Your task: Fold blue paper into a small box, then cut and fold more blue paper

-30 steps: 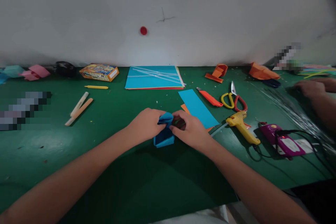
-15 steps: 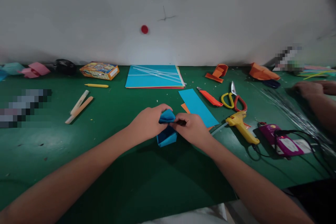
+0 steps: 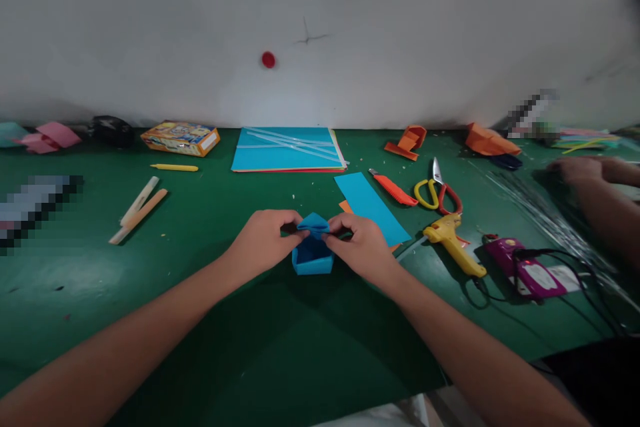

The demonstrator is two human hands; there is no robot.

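A small folded blue paper box [image 3: 313,265] is held over the green table, its hollow side facing me and a pointed flap at its top. My left hand [image 3: 265,238] pinches the flap's left corner between thumb and fingers. On the opposite corner, my right hand [image 3: 359,240] has a like pinch. Behind my right hand lies a blue paper strip [image 3: 373,207], with orange paper [image 3: 344,205] showing from under it. An orange cutter knife [image 3: 394,189] rests just beyond the strip.
Right of my hands are scissors [image 3: 437,188], a yellow glue gun [image 3: 456,245] and a purple box with cables [image 3: 525,267]. Another person's hand [image 3: 583,172] is at far right. Blue sheets [image 3: 280,159] lie by the wall; glue sticks or markers [image 3: 143,213] lie left.
The blue paper box has turned to face me more squarely. My left hand has shifted from over its top to the left corner of the flap. The view has swung slightly right.
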